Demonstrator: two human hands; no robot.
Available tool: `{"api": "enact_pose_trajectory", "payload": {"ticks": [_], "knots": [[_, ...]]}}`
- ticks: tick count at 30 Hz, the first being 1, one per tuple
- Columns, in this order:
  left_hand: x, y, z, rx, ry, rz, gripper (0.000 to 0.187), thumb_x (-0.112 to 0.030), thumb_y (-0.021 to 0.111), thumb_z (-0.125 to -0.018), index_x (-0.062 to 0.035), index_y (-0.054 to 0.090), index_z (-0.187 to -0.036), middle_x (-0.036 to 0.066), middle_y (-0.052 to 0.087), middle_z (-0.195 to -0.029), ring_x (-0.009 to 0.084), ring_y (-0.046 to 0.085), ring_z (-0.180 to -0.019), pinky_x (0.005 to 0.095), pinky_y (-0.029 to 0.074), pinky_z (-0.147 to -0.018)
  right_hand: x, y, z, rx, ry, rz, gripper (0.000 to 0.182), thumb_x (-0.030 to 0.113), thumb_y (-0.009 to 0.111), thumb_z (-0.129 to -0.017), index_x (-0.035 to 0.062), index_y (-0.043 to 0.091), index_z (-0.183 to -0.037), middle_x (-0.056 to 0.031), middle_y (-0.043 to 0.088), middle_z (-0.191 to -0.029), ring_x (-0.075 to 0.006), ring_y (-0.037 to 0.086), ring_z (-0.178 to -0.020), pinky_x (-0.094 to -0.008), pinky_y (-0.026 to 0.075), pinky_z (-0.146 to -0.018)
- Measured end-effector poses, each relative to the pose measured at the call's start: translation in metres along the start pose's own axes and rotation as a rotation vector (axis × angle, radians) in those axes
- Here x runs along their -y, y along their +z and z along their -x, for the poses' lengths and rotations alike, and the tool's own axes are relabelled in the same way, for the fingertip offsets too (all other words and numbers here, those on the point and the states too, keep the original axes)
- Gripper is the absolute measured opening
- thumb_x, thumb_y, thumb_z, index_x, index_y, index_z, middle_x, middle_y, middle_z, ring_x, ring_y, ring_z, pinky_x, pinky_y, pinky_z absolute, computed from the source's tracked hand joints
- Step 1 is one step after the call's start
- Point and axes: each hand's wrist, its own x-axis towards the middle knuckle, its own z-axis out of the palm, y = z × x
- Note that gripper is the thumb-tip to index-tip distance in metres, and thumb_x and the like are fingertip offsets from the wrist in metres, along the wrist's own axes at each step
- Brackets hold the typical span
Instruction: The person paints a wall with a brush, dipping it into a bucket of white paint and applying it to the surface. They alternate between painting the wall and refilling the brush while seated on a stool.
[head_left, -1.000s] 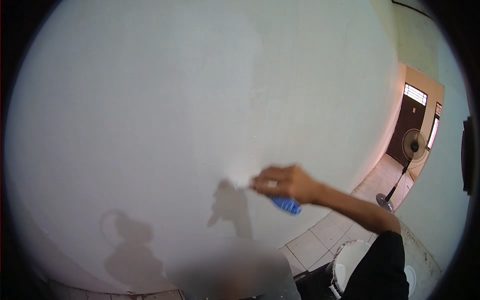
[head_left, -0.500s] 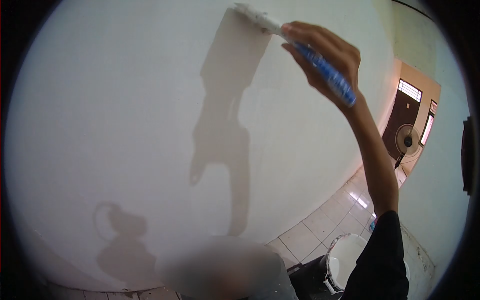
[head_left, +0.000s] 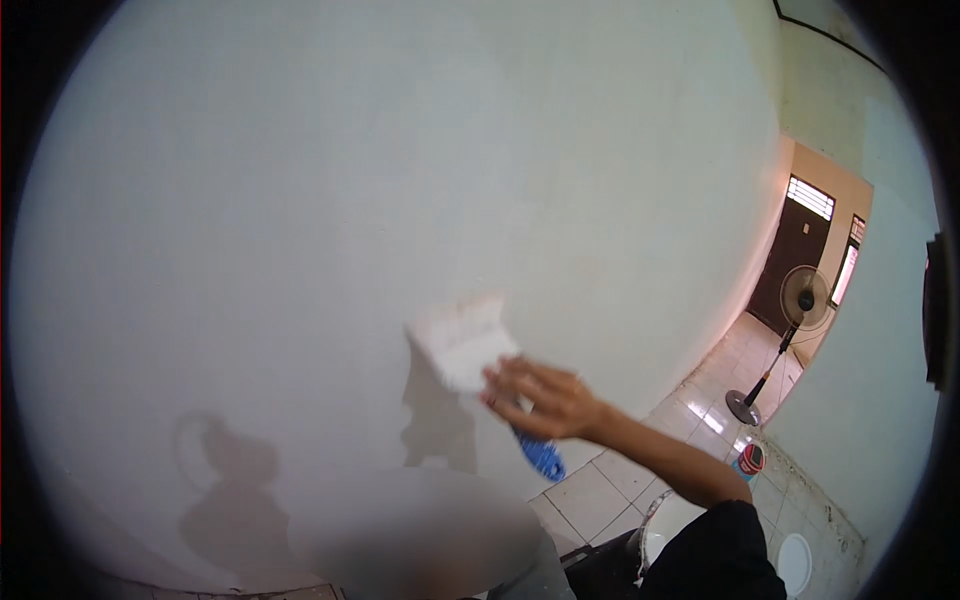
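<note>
Brush (head_left: 468,345) lies almost at the centre of the view, held by the right hand (head_left: 550,402) from the 5 o'clock side, against or very close to the pale wall (head_left: 290,190). The fingers (head_left: 515,372) are bent and pinch the brush around its neck, where the wide white part meets the handle; because of blur, I cannot tell the place of each finger. This grip, near the head, seems chosen so that the broad flat side can be guided with good control. The blue handle sticks out below the palm, towards 5 o'clock, and its end is rounded. The brush leans with its edge towards 11 o'clock, and a dark shadow (head_left: 438,425) joins its left corner, which suggests contact, but this is not certain. The left hand is not in view. The wall is matt and smooth, with slightly uneven tone. Between 4 and 5 o'clock, a white bucket (head_left: 643,548) stands partly behind the black sleeve (head_left: 715,560), probably kept near the person for easy reach; its rim is round and stained. At 4 o'clock, a small red can (head_left: 751,462) is on the glossy tile floor (head_left: 592,500), and further down is a white disc (head_left: 795,564), flat and oval to the eye. At 3 o'clock stands a fan (head_left: 806,298) with round cage and thin pole.
</note>
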Motion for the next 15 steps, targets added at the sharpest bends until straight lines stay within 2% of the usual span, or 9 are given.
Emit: {"api": "enact_pose_trajectory", "payload": {"ticks": [2,5,7,8,9,11,15], "knots": [[0.009,0.01,-0.011,0.013,0.003,0.0,0.031,-0.028,0.061,-0.082,-0.0018,0.07,-0.096,0.011,0.069,-0.074,0.0185,0.067,-0.062,0.0324,0.054,-0.062,0.025,0.012,0.028,0.091,0.01,-0.107,0.026,0.014,0.066,-0.081,0.0088,0.062,-0.106,-0.0127,0.062,-0.113,-0.0271,0.063,-0.101,-0.0327,0.059,-0.077],[0.036,0.021,-0.032,0.017,0.005,-0.006,0.032,-0.028,0.061,-0.082,-0.0025,0.07,-0.098,0.01,0.069,-0.074,0.018,0.067,-0.063,0.0321,0.054,-0.062,0.031,0.019,0.034,0.037,0.012,-0.091,0.02,0.015,0.069,-0.08,0.0119,0.066,-0.1,-0.0047,0.066,-0.102,-0.0204,0.064,-0.094,-0.026,0.059,-0.068],[0.046,0.021,-0.039,0.037,-0.012,-0.076,0.032,-0.029,0.062,-0.082,-0.0033,0.07,-0.099,0.009,0.07,-0.075,0.0176,0.067,-0.064,0.0321,0.054,-0.063,0.029,0.017,0.03,0.047,0.03,-0.152,0.024,0.014,0.067,-0.079,0.0109,0.064,-0.102,-0.005,0.063,-0.106,-0.0209,0.063,-0.093,-0.0287,0.059,-0.066],[0.055,0.019,-0.045,0.096,0.025,-0.169,0.036,-0.031,0.057,-0.087,-0.0029,0.065,-0.108,0.009,0.067,-0.087,0.0206,0.065,-0.073,0.0368,0.052,-0.068,0.025,0.015,0.029,0.053,0.038,-0.181,0.025,0.013,0.066,-0.079,0.0104,0.063,-0.104,-0.0052,0.062,-0.108,-0.0211,0.063,-0.093,-0.03,0.059,-0.065],[0.056,0.021,-0.044,0.104,0.015,-0.182,0.036,-0.031,0.057,-0.087,-0.003,0.065,-0.108,0.009,0.067,-0.087,0.0206,0.065,-0.072,0.0367,0.052,-0.068,0.022,0.005,0.022,0.06,0.043,-0.185,0.024,0.012,0.066,-0.078,0.0108,0.063,-0.102,-0.0041,0.062,-0.107,-0.0206,0.063,-0.091,-0.0296,0.058,-0.064],[0.051,0.022,-0.045,0.079,-0.003,-0.163,0.036,-0.031,0.057,-0.086,-0.0032,0.065,-0.108,0.009,0.067,-0.086,0.0205,0.065,-0.072,0.0366,0.052,-0.068,0.01,-0.021,-0.002,0.078,0.045,-0.19,0.022,0.012,0.066,-0.077,0.0115,0.064,-0.099,-0.0019,0.064,-0.106,-0.0195,0.063,-0.087,-0.0288,0.057,-0.063],[0.029,0.019,-0.041,0.055,-0.013,-0.154,0.036,-0.032,0.057,-0.086,-0.0037,0.066,-0.107,0.009,0.067,-0.085,0.0204,0.065,-0.072,0.0364,0.052,-0.069,-0.053,-0.05,-0.052,-0.112,0.158,-0.248,0.018,0.008,0.067,-0.076,0.0114,0.066,-0.094,-0.0009,0.069,-0.097,-0.0203,0.064,-0.08,-0.0295,0.054,-0.061]]}}
